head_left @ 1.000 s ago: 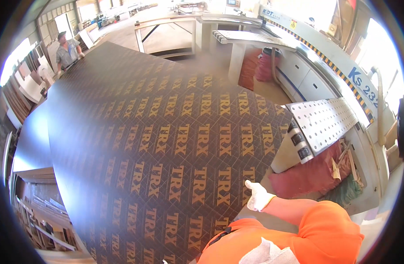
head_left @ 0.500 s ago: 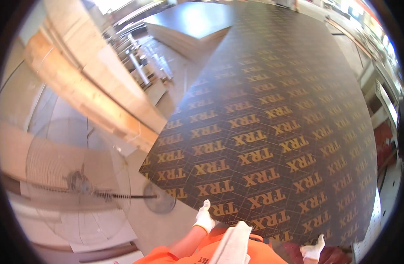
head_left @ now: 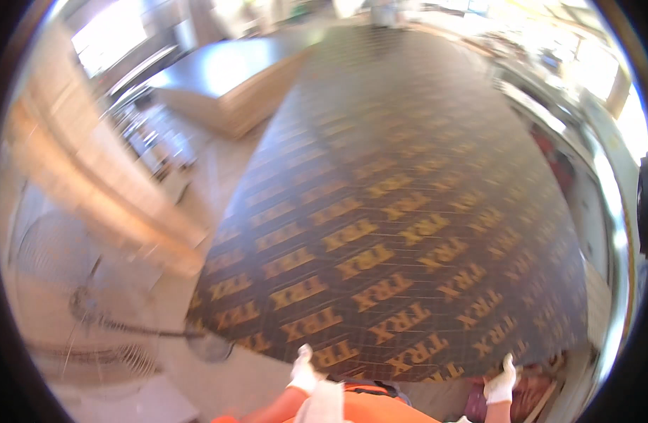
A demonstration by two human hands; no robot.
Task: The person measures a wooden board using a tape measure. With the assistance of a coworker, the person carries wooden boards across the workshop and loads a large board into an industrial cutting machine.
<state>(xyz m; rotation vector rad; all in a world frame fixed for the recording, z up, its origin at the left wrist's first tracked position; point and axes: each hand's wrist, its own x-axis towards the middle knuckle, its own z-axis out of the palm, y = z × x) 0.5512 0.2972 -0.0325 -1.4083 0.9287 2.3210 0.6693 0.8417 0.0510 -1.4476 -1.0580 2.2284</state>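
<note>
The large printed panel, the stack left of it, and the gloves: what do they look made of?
Printed panel: likely coated wood board; dark, smooth sheen with gold print, core hidden.
Stack: probably wood-based sheets; tan edges, glossy top reflecting light.
Gloves: seemingly fabric, matte white; blur hides any weave.

Toward the upper left, a bright window [head_left: 108, 35] and, nearer, a stack of sheets [head_left: 257, 99] with a glossy top and brown edges, near a blurred jumble of shiny items [head_left: 154, 137] on the floor [head_left: 214, 163]. Farther left, long pale wooden boards [head_left: 101, 199] slanting downward, below them a wire-caged fan [head_left: 77, 303] with a dark pole [head_left: 144, 330] running to a round base [head_left: 209, 347], and a flat pale sheet [head_left: 140, 403] near the bottom edge. Along the right, a grey machine [head_left: 590, 218], plus a reddish bundle [head_left: 527, 391] low down, too blurred for detail.
</note>
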